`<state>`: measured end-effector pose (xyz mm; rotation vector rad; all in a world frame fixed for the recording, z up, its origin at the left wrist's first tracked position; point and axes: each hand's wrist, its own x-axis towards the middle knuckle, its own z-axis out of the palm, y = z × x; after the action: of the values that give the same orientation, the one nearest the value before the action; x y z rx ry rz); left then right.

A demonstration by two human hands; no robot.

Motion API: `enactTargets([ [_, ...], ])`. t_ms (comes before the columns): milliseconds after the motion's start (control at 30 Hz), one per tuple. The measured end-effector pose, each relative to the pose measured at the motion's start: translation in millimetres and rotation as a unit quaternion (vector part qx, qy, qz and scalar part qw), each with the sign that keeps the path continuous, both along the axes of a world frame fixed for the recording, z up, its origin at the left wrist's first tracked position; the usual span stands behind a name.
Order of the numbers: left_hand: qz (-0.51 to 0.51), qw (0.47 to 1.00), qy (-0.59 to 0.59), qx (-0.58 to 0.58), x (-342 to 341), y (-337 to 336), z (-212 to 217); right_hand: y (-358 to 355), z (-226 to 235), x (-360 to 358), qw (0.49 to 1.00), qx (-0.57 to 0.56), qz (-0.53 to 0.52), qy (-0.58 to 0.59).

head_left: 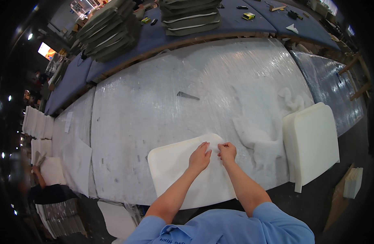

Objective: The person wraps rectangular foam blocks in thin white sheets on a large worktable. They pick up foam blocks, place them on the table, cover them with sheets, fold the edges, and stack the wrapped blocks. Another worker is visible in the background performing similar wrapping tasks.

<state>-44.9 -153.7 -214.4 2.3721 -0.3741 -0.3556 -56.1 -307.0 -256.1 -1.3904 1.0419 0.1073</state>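
Just below both hands, a white pad with rounded corners (pixel 209 183) lies flat at the near edge of a wide table wrapped in clear plastic (pixel 134 122). Bare forearms reach over it from the short sleeves of a light blue shirt (pixel 201 225). The left hand (pixel 200 156) rests near the pad's far edge, fingers close together; whether it grips anything, I cannot tell. Just beside it, the right hand (pixel 227 152) has thumb and fingers drawn narrowly together at a thin white piece of material (pixel 214 147) on the pad.

To the right of the right hand, fluffy white padding (pixel 260 118) spreads over the plastic, and past that leans a stack of white pads (pixel 313 142). Well left of the left hand, a co-worker's arm (pixel 40 179) reaches toward more white pieces. Ahead of the hands lies a small dark strip (pixel 188 96). Farthest off, blue tables (pixel 252 30) carry two stacks of grey-green cushions (pixel 191 18).
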Motion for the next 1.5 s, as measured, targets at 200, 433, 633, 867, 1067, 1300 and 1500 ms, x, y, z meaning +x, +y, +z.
enactTargets([
  [200, -0.029, 0.988, 0.094, 0.118, 13.2, -29.6, -13.8, -13.2, 8.1, -2.2, 0.998, -0.016, 0.049, 0.022],
  [433, -0.095, 0.974, 0.109, 0.175, 8.8, -31.9, -17.0, -35.1, 8.7, 0.6, 0.956, -0.195, 0.113, -0.189],
  [633, -0.127, 0.962, 0.125, 0.207, 12.9, -30.5, -18.5, -39.5, -6.2, 44.0, 0.974, 0.203, 0.083, -0.063],
  [867, -0.105, 0.964, 0.135, 0.205, 8.7, -19.8, -40.8, -17.5, -8.5, 70.4, 0.775, -0.313, 0.405, -0.37],
  [1067, -0.117, 0.964, 0.162, 0.175, 10.3, -28.0, -20.4, -37.4, -34.3, 77.6, 0.883, -0.199, 0.416, -0.093],
  [1300, -0.122, 0.965, 0.146, 0.183, 8.9, -22.0, -36.8, -21.1, -35.4, 61.4, 0.836, -0.254, 0.396, -0.282],
  [1500, -0.009, 0.989, 0.109, 0.096, 5.0, -6.8, -35.6, -37.2, -38.8, 69.0, 0.84, -0.233, 0.455, -0.179],
])
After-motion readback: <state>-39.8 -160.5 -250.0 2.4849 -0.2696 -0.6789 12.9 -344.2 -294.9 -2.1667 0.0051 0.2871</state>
